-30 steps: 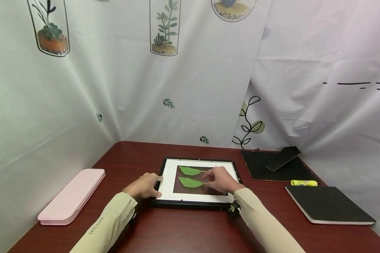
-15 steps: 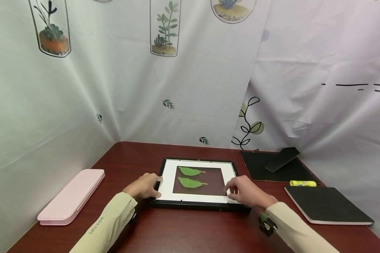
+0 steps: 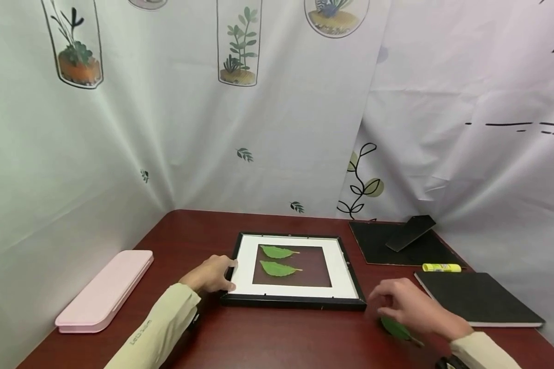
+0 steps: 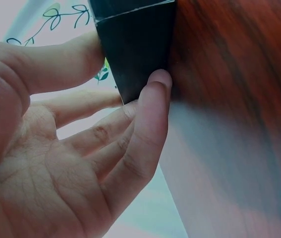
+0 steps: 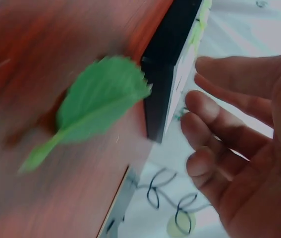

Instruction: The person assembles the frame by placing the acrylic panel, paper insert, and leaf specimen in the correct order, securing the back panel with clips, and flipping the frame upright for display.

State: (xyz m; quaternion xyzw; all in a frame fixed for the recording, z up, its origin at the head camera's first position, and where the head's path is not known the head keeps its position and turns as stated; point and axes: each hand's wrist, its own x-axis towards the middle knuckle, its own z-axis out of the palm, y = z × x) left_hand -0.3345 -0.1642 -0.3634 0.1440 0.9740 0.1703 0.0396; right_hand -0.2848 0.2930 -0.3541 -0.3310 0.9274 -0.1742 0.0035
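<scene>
A black picture frame [image 3: 295, 302] with a white mat lies on the table. Two green leaves [image 3: 279, 269] lie one above the other in the mat's dark opening, stems to the right. My left hand [image 3: 211, 275] holds the frame's left side; in the left wrist view the fingers touch the black edge [image 4: 135, 44]. Off the frame's right corner, my right hand [image 3: 408, 306] is in the air with loosely bent fingers and nothing in them. Partly below it lies a third leaf [image 3: 394, 328], fully seen in the right wrist view as a toothed green leaf [image 5: 103, 99].
A pink case [image 3: 103, 292] lies at the left. On the right are a black backing board [image 3: 374, 241] with its stand flap, a yellow glue stick [image 3: 441, 267] and a black notebook [image 3: 480, 297]. A printed white curtain [image 3: 268, 118] hangs behind the table.
My right hand has let go of the lower leaf's stem and moved right, off the frame and over to the loose leaf. The left hand has stayed on the frame.
</scene>
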